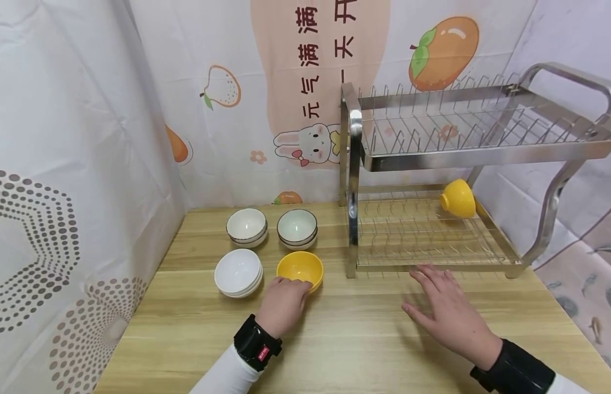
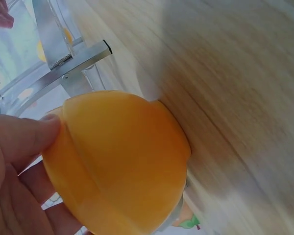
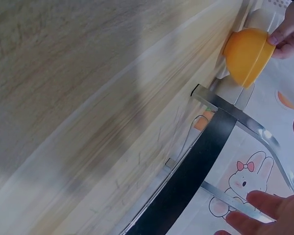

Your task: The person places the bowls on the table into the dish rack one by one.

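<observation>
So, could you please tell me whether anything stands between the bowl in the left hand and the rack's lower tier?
Yes: the left post stands between the bowl and lower tier; the front looks freer, with a low rail.

a smooth, round yellow bowl (image 1: 299, 266) with a low foot stands upright, mouth up, on the wood-grained tabletop (image 1: 354, 334), near the stacked white bowls (image 1: 238, 272); the left hand (image 1: 284, 306) pinches its near rim, and a line rings its outside below that rim.
</observation>
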A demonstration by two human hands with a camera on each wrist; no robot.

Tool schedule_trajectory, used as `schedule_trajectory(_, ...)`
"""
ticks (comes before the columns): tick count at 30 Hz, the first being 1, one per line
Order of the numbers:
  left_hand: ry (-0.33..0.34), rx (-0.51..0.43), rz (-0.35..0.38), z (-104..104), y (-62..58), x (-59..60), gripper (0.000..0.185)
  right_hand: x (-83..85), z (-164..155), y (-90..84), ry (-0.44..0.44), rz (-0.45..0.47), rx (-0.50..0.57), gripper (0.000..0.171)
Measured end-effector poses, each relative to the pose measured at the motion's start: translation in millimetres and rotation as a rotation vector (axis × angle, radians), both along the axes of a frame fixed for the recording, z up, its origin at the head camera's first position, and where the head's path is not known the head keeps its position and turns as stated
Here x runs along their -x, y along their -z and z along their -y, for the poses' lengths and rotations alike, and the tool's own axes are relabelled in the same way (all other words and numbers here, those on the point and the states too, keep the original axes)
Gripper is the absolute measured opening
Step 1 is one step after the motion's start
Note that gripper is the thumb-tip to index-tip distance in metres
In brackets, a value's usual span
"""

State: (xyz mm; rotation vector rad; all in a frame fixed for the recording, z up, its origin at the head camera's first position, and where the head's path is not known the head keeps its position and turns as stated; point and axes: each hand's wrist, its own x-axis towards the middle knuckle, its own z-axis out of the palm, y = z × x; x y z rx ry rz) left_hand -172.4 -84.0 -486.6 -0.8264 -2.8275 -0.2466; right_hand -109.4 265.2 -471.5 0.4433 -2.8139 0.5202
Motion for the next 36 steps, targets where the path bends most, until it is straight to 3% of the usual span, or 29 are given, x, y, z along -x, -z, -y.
schedule_trajectory(7, -0.007, -0.040, -0.006, 3.6, -6.5, -1.5, 0.014, -1.9, 2.8, -0.3, -0.018, -0.010, 0.024, 0.069)
schedule_trajectory(12, 0.010, -0.061, -0.063, 4.2, -12.8, -5.0, 0.020, -4.1, 6.0, -1.7, -0.044, -0.007, 0.045, 0.067)
schedule_trajectory(15, 0.076, -0.051, -0.127, 3.5, -16.4, -8.5, 0.022, -5.5, 9.8, -4.3, -0.067, -0.023, 0.033, 0.068)
schedule_trajectory(18, 0.189, -0.022, -0.185, 1.3, -20.9, -14.4, 0.023, -7.1, 14.8, -8.8, -0.122, -0.078, 0.007, 0.068)
schedule_trajectory(23, 0.359, 0.007, -0.186, -7.5, -31.7, -28.4, 0.026, -9.2, 24.2, -16.9, -0.306, -0.197, -0.021, 0.056)
schedule_trajectory(28, 0.432, 0.050, -0.171, -19.5, -42.6, -37.9, 0.028, -6.6, 37.1, -24.0, -0.483, -0.245, -0.027, 0.045)
schedule_trajectory(36, 0.514, 0.137, -0.186, -34.0, -40.7, -47.4, 0.027, -8.1, 50.7, -21.9, -0.571, -0.311, -0.041, 0.046)
